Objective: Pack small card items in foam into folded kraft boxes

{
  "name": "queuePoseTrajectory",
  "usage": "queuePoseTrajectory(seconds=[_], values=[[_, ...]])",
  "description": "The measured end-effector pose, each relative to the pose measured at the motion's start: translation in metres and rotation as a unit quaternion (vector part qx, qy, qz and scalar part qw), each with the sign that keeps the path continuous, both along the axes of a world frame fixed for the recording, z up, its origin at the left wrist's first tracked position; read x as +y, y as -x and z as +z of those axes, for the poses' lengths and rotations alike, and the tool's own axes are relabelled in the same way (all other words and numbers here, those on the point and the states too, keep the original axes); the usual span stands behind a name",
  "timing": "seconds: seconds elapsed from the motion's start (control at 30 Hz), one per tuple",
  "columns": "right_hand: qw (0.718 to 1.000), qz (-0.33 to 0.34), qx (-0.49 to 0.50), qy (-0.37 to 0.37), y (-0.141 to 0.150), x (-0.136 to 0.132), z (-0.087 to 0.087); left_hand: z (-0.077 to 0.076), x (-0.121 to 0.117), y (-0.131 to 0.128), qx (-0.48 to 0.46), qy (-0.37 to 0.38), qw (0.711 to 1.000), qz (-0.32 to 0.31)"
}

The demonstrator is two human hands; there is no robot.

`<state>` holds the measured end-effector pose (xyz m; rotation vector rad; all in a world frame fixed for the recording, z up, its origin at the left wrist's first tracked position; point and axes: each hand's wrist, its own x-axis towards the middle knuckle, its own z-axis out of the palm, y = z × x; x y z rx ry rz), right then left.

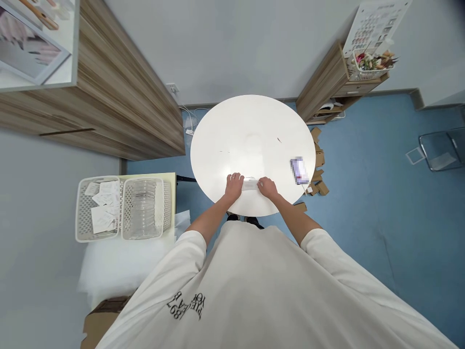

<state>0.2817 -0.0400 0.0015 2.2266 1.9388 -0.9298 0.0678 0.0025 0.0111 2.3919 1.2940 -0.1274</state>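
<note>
On the near part of the round white table [250, 116] lies a small transparent flat piece [250, 185], perhaps a plastic case or sleeve; its exact kind is too small to make out. My left hand [234, 186] holds its left end, fingers bent and a ring on one of them. At the opposite end, my right hand [268, 187] grips with curled fingers, thumb side toward the piece. The fingertips of both hands are partly hidden. Right of my right hand lies a blurred purple-white object [299, 170].
To the left, a white basket [125, 208] holds stacked transparent cases, beside another basket [77, 208] with white cards. Flattened brown cardboard pieces [319, 159] lie beyond the table's right edge. Wooden cabinets stand at the back left and back right. A small dark mark [279, 140] shows on the tabletop.
</note>
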Motion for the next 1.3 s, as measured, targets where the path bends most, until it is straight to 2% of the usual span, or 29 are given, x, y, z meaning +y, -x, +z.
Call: queuePoseTrajectory(seconds=[0.07,0.13,0.27,0.4,0.57,0.73,0.83,0.9,1.03,1.17,1.3], values=[[1.0,0.004,-0.012,0.003,0.001,0.004,-0.003,0.003,-0.01,-0.002,-0.025,-0.011,0.998,-0.051],[1.0,0.01,-0.025,0.005,0.001,0.006,-0.006,0.004,-0.02,-0.005,-0.036,0.024,0.993,-0.106],[0.999,0.02,-0.047,0.006,0.003,0.012,-0.008,0.0,-0.031,-0.014,-0.056,0.02,0.991,-0.123],[0.998,0.013,-0.057,0.008,0.004,0.017,-0.01,-0.01,-0.029,-0.023,-0.072,0.009,0.985,-0.155],[0.998,-0.003,-0.067,0.008,0.006,0.02,-0.014,-0.021,-0.018,-0.029,0.004,0.024,0.994,-0.102],[0.998,-0.019,-0.051,-0.001,0.005,0.019,-0.017,-0.026,-0.012,-0.031,0.01,0.041,0.997,-0.066],[0.999,-0.027,-0.029,-0.007,0.003,0.014,-0.01,-0.027,-0.011,-0.033,0.016,0.037,0.998,-0.046],[0.999,-0.02,-0.032,-0.036,0.001,0.006,-0.002,-0.027,-0.01,-0.035,0.014,0.039,0.999,-0.035],[0.992,0.033,-0.053,-0.111,0.001,-0.013,0.016,-0.023,-0.005,-0.035,0.005,0.051,0.998,-0.038],[0.984,0.149,-0.015,-0.095,0.009,-0.025,0.019,-0.015,-0.002,-0.029,0.004,0.066,0.996,-0.054],[0.976,0.199,0.0,-0.087,0.019,-0.032,0.014,-0.007,-0.008,-0.023,0.02,0.088,0.994,-0.068]])
